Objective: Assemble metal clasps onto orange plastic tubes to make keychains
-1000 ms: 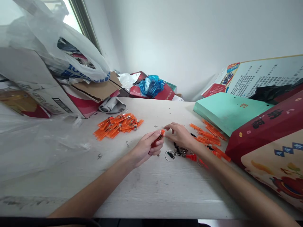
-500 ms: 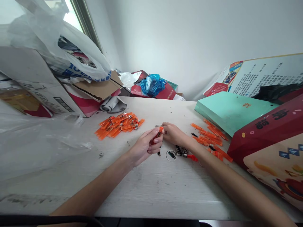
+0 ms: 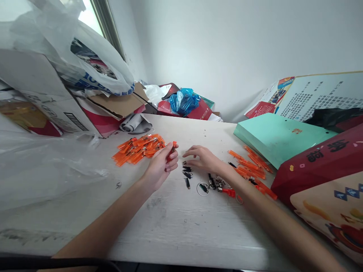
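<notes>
My left hand (image 3: 162,164) is closed around a slim orange plastic piece (image 3: 174,145) that looks like a lighter; its top end shows above the thumb. Just right of it, my right hand (image 3: 203,158) is low over the table, its fingers apart and bent, with nothing visible in them. Under and in front of its fingertips lies a short column of small black parts with metal ends (image 3: 187,175). I cannot tell whether the fingertips touch the nearest one. A heap of similar orange pieces (image 3: 136,151) lies left of my left hand.
More orange pieces (image 3: 249,166) lie at the right, beside a mint-green bag (image 3: 278,132) and a dark red bag (image 3: 326,162). A white ring (image 3: 197,189) and small metal parts (image 3: 219,184) sit nearer. Boxes, a white plastic bag (image 3: 93,64) and clear plastic (image 3: 51,166) stand left.
My hands were together at the orange piece and have moved apart. My left hand shifted left with it; my right hand opened over the black parts, which now show.
</notes>
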A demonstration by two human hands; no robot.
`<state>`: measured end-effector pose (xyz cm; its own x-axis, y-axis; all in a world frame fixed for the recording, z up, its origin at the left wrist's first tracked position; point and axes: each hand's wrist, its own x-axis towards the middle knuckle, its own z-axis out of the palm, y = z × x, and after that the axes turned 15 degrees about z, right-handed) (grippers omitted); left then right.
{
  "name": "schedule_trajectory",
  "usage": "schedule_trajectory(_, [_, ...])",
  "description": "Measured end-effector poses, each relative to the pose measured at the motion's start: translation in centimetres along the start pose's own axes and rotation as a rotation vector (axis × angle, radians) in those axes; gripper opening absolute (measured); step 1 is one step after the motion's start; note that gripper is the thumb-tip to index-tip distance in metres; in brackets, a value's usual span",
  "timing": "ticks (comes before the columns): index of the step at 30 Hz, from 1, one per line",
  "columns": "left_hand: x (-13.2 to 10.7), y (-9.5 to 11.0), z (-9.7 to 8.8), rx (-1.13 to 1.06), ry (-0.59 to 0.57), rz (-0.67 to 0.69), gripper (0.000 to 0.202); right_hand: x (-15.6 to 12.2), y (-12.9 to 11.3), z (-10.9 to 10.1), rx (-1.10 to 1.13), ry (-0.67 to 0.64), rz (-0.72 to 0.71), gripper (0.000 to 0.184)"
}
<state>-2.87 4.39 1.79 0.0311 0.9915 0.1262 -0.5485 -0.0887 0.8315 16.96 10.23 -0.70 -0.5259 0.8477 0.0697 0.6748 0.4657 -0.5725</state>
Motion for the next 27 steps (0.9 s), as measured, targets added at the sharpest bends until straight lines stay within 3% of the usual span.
schedule_trajectory(5, [0.3, -0.1, 0.0, 0.064, -0.038, -0.053, 0.022, 1.2, -0.9, 0.8, -0.027, -0.093, -0.024, 0.014])
schedule_trajectory(11, [0.3, 0.2, 0.3, 0.063, -0.120, -0.108, 0.022, 0.9, -0.9, 0.2, -0.086, -0.084, 0.008, 0.014])
schedule_trajectory(17, [0.0, 0.1, 0.7, 0.082, -0.125, -0.127, 0.025, -0.5, -0.6, -0.7, -0.105, -0.056, 0.023, 0.014])
schedule_trajectory(27, [-0.5, -0.1, 1.1, 0.114, -0.151, -0.193, 0.026, -2.5, -0.9, -0.8, 0.192, 0.016, 0.111, 0.014])
